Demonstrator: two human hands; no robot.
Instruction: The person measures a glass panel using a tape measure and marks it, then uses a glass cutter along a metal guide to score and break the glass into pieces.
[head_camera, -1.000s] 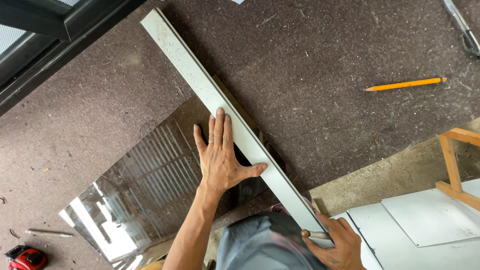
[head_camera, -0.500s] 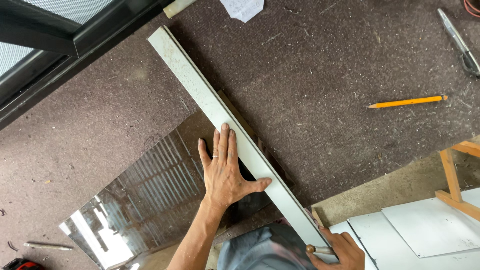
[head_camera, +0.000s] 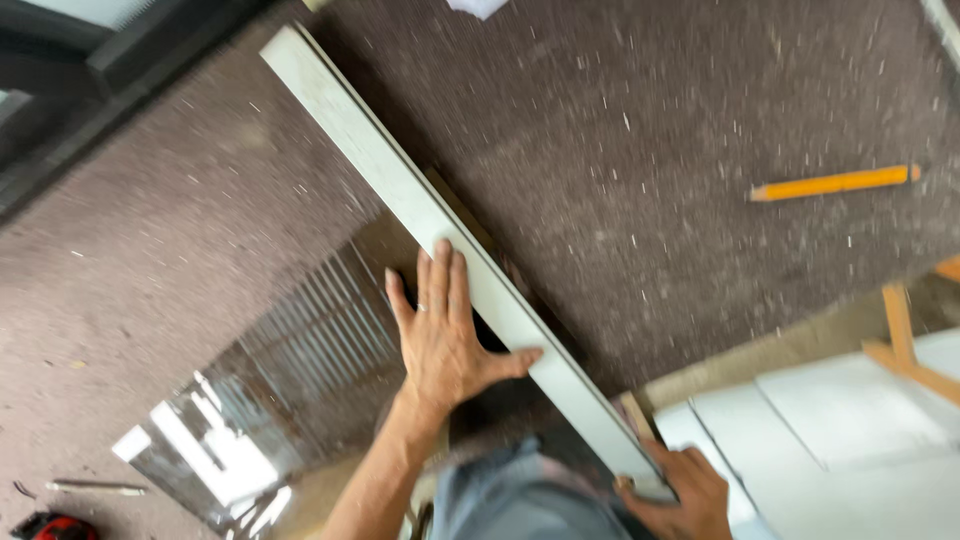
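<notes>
A long pale straightedge (head_camera: 400, 185) lies diagonally across a dark felt-covered table (head_camera: 650, 150), over the edge of a reflective glass sheet (head_camera: 290, 390). My left hand (head_camera: 445, 335) presses flat on the glass with fingers spread, its thumb and fingertips against the straightedge. My right hand (head_camera: 675, 490) sits at the straightedge's near end by the table edge, fingers curled around something small that I cannot make out. The view is motion-blurred.
An orange pencil (head_camera: 835, 183) lies on the felt at the right. White panels (head_camera: 850, 420) and a wooden frame (head_camera: 905, 340) sit below the table edge at lower right. A red tool (head_camera: 50, 525) and a thin metal rod (head_camera: 95, 488) rest at lower left. A dark window frame (head_camera: 110, 70) runs along the upper left.
The view has shifted slightly, so the straightedge and pencil sit a little lower in frame. My left hand stays flat on the glass; my right hand stays at the near end.
</notes>
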